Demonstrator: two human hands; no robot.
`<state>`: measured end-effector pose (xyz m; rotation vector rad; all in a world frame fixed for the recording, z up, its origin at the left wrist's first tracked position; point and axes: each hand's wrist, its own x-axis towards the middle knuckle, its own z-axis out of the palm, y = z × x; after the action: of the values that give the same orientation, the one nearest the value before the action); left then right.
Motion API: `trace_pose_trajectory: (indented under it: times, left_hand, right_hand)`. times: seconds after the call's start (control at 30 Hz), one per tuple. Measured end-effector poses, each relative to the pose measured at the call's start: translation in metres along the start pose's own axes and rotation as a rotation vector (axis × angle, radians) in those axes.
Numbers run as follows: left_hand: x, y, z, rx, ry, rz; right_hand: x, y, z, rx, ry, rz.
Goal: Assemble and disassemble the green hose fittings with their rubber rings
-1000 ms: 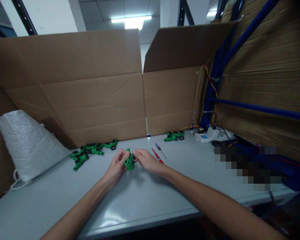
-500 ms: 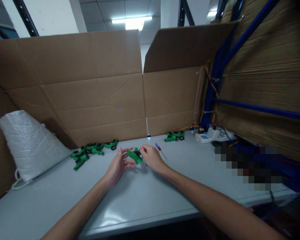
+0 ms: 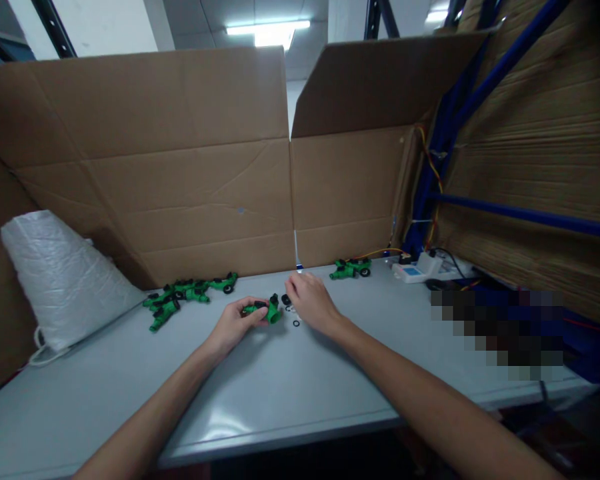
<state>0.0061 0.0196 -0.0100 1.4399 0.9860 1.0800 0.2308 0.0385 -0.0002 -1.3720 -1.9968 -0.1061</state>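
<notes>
A green plastic pipe-like fitting with black parts [image 3: 273,312] is in my left hand [image 3: 237,323], thumb on the near side and fingers wrapped behind it. Its wide round end points right. Just to its right, a black round cap-like piece [image 3: 286,299] and a small black ring [image 3: 296,323] lie on the table, with other tiny rings beside them. My right hand [image 3: 313,303] hovers over that spot, fingers bent and pinched together; whatever they hold is hidden.
Several similar green fittings [image 3: 193,291] lie in a pile at the back left, beside a white sack [image 3: 65,280]. Another green fitting [image 3: 350,268] sits at the back right, near a power strip [image 3: 415,269]. Cardboard panels [image 3: 205,180] wall the table [image 3: 300,393].
My left fingers have closed around the green fitting and turned it. My right hand has come off it, slightly up and right, now covering the screwdriver. Small rings and the black piece now show.
</notes>
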Motion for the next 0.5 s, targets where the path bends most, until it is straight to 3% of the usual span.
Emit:
trace_pose_trajectory:
  times: [0.2,0.5]
  left_hand:
    - [0.004,-0.004,-0.013,0.140,-0.042,0.028]
    - [0.006,-0.010,-0.020,0.329,-0.084,0.125]
  right_hand:
    - [0.002,0.022,0.003,-0.131,-0.129,-0.082]
    - [-0.001,0.027,0.009,-0.120,-0.251,-0.175]
